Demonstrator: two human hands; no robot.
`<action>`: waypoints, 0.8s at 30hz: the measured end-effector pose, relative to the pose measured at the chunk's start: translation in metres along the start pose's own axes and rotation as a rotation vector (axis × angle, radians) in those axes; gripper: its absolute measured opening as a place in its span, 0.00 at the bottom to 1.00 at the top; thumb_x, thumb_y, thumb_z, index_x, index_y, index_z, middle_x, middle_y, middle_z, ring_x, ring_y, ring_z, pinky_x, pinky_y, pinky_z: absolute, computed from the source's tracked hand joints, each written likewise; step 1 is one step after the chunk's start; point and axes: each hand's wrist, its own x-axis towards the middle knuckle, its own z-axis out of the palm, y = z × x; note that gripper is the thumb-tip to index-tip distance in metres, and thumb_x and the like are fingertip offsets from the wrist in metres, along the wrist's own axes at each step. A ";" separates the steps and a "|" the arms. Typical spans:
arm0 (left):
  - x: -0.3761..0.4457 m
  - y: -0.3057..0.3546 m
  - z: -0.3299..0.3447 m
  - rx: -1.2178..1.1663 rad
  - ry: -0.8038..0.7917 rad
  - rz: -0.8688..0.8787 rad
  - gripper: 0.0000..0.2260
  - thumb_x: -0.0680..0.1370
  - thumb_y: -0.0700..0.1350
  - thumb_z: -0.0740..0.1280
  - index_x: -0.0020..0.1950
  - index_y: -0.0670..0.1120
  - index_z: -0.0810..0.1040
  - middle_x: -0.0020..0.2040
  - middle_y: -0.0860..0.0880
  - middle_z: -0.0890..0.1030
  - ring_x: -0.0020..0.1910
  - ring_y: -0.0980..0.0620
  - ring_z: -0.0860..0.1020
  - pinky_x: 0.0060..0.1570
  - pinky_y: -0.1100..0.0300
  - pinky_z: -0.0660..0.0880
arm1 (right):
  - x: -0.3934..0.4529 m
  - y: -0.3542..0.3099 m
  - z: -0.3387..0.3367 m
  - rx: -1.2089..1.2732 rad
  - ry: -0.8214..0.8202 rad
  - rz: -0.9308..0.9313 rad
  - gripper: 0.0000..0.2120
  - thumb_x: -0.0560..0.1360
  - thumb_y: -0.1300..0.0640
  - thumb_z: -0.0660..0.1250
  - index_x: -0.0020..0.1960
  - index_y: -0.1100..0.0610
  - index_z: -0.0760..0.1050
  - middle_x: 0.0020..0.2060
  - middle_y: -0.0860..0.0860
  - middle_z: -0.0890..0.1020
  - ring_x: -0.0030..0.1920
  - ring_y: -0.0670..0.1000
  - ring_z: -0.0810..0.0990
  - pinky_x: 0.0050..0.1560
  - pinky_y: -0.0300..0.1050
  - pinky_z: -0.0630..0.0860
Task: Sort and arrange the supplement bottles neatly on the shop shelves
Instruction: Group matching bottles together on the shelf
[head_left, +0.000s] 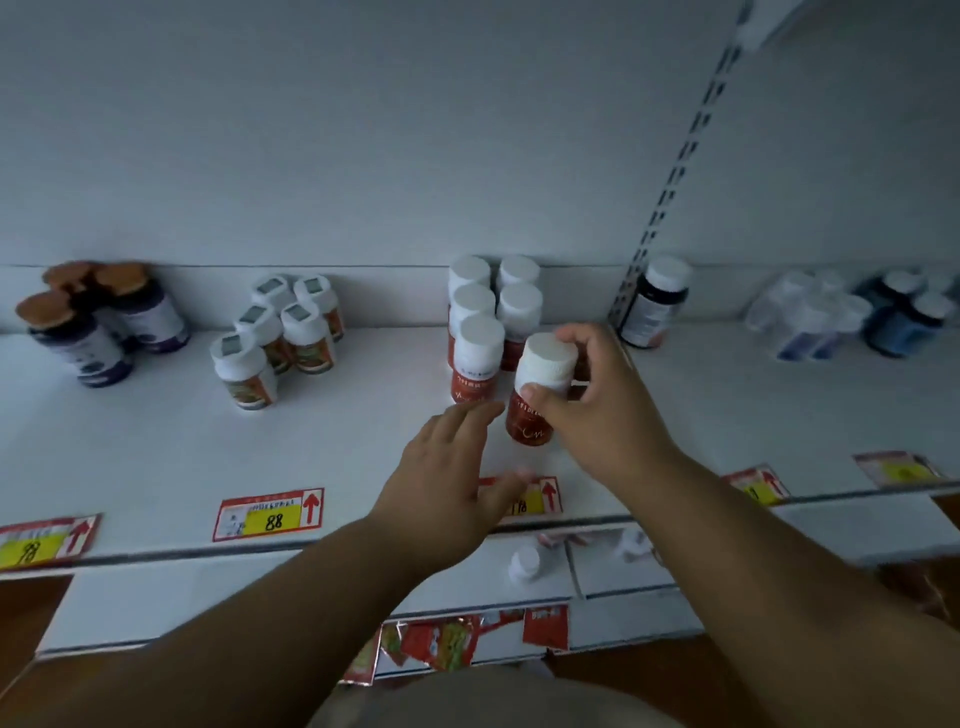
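Red bottle (537, 395) pinched at its white cap by the right hand (597, 400), left hand (447, 467) spread beside it, so shoving it in could topple the red row (480, 332) on the shelf (156, 447).

Dim, bluish light; soft overall blur, wide-angle bending toward the edges.

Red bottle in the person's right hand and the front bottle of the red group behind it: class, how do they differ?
The held red bottle is gripped by the right hand near its cap and tilts; the front grouped bottle stands upright, untouched. The held one sits nearer the shelf edge, out of line; the other heads a tidy row. Both have white caps and red labels.
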 end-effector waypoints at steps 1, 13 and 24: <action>0.004 0.004 0.002 0.013 0.044 -0.020 0.30 0.77 0.65 0.57 0.77 0.54 0.57 0.76 0.54 0.63 0.73 0.52 0.62 0.71 0.55 0.59 | 0.009 0.005 -0.002 -0.038 -0.014 -0.036 0.24 0.70 0.55 0.76 0.62 0.47 0.70 0.48 0.35 0.74 0.49 0.41 0.75 0.54 0.45 0.76; 0.048 0.022 0.011 0.314 0.403 -0.035 0.29 0.75 0.54 0.67 0.74 0.45 0.66 0.72 0.44 0.69 0.73 0.43 0.64 0.70 0.46 0.63 | 0.054 0.041 0.007 -0.236 -0.174 -0.294 0.25 0.73 0.57 0.73 0.66 0.54 0.67 0.64 0.53 0.73 0.60 0.53 0.74 0.55 0.43 0.73; 0.041 0.005 -0.004 0.265 0.356 0.104 0.28 0.74 0.50 0.69 0.73 0.46 0.68 0.72 0.44 0.70 0.72 0.42 0.65 0.71 0.44 0.62 | 0.027 0.023 0.008 -0.342 -0.002 -0.229 0.29 0.72 0.53 0.74 0.68 0.59 0.67 0.63 0.59 0.70 0.62 0.57 0.72 0.57 0.46 0.71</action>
